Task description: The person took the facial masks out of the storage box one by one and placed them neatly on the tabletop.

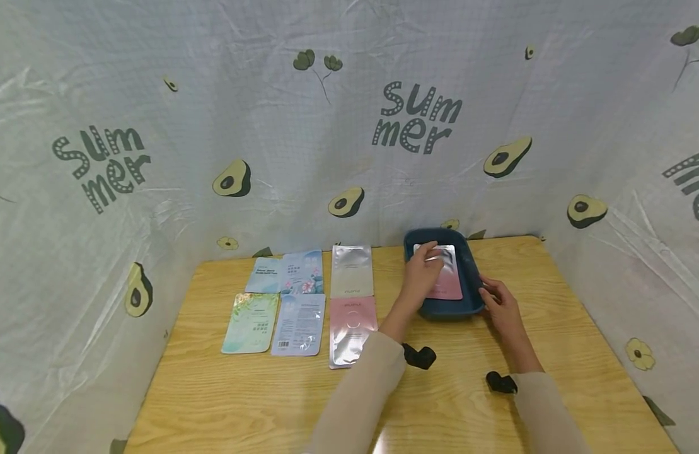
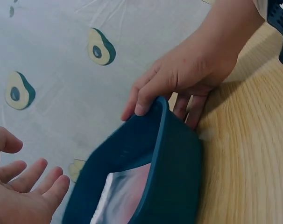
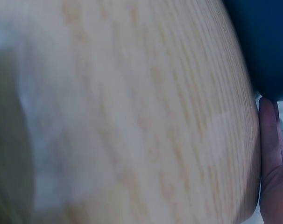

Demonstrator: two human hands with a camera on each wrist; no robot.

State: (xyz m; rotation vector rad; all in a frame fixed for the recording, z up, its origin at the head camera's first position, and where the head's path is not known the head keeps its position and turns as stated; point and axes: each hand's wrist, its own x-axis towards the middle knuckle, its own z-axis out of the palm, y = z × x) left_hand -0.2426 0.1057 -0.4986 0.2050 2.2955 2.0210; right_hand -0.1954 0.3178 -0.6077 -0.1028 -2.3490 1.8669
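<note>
A dark blue plastic bin [image 1: 448, 309] stands at the back right of the table, with a pink and silver sheet mask packet [image 1: 450, 284] lying inside it. My left hand [image 1: 425, 271] hovers over that packet; in the left wrist view its fingers [image 2: 55, 186] are spread and loosely bent, holding nothing. At the bin's right side, my right hand [image 1: 503, 309] grips the rim, with some fingers over the edge and others down the outer wall [image 2: 179, 158]. The right wrist view catches only part of this hand [image 3: 274, 172], beneath the bin's blue wall [image 3: 267, 46].
Left of the bin lie a silver packet [image 1: 352, 271] and a pink packet [image 1: 353, 321], one before the other. Farther left are a green packet [image 1: 251, 323] and several bluish ones [image 1: 299, 325]. A printed curtain [image 1: 304, 126] borders the table's back and sides.
</note>
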